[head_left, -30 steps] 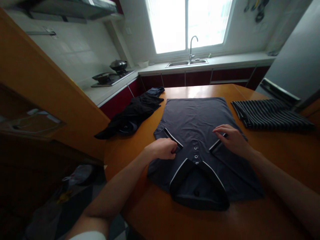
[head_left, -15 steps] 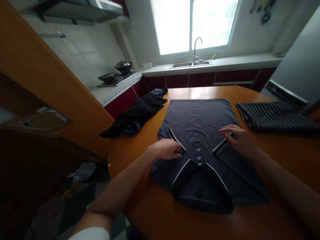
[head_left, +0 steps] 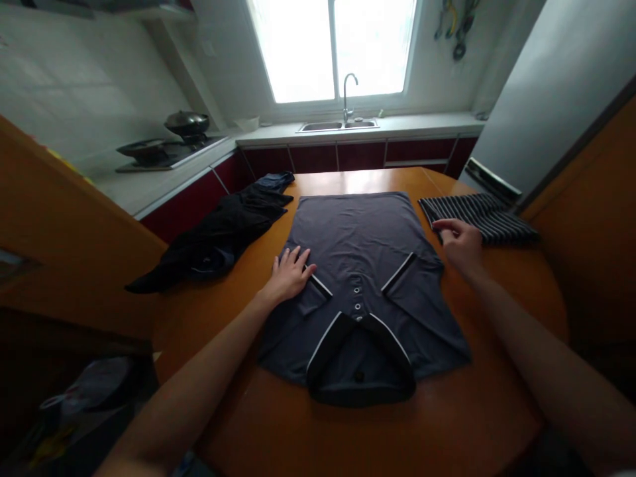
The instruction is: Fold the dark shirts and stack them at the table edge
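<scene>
Now the right hand (head_left: 462, 246), fingers closed, has left the shirt (head_left: 352, 228); right sleeve (head_left: 399, 273) stays folded; left hand (head_left: 289, 275) lies open.

Dark clothes (head_left: 223, 228) heaped along the left side of the wooden table (head_left: 358, 437); past them, a stovetop (head_left: 181, 157) with a dark pan (head_left: 144, 151) nearer and a lidded pot (head_left: 187, 124) farther back, pale bowl (head_left: 247, 124) at the counter corner. Back wall: bright two-pane window (head_left: 298, 53) over a steel double sink (head_left: 322, 126) with gooseneck faucet (head_left: 345, 99), dark red cabinets (head_left: 313, 158) under the white counter (head_left: 422, 122), utensils (head_left: 460, 50) hanging right of the window (too blurred to name). Far right, a tall silver-grey panel (head_left: 536, 93); low left, something whitish (head_left: 97, 384) in shadow.
</scene>
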Available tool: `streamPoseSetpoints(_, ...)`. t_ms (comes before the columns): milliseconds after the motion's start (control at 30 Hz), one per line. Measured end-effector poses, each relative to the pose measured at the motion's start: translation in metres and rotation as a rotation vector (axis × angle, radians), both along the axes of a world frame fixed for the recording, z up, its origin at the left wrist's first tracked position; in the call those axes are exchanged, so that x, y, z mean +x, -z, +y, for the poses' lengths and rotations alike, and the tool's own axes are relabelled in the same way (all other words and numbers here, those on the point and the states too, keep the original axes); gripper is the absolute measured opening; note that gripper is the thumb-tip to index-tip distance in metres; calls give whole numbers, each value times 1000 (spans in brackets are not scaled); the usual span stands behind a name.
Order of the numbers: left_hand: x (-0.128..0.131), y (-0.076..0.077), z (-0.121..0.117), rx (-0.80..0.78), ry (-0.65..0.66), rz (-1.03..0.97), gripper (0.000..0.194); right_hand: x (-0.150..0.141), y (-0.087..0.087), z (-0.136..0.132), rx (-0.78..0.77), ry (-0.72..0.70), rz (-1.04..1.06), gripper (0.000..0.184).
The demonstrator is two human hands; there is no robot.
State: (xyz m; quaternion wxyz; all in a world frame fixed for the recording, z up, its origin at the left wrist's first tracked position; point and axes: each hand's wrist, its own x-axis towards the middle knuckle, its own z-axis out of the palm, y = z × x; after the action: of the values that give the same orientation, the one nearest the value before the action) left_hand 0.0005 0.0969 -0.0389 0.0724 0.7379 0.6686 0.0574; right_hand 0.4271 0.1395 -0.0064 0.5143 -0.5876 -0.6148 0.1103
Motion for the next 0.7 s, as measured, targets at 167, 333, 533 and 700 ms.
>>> streamPoseSetpoints(167, 2, -8, -3, -38, 5, 122, 66, 10, 1, 6, 31, 62, 55, 24)
streamPoseSetpoints(333, 10, -13, -10, 34, -7, 142, 67, -16, 7, -4, 37, -105, -41, 26)
streamPoseSetpoints(533, 21, -4, -13, 17, -22, 108, 67, -58, 19, -31, -22, -331, -358, 36)
streamPoseSetpoints(700, 20, -3, -10, 10, -39, 71, 67, -72, 43, -46, -259, -333, -713, 60)
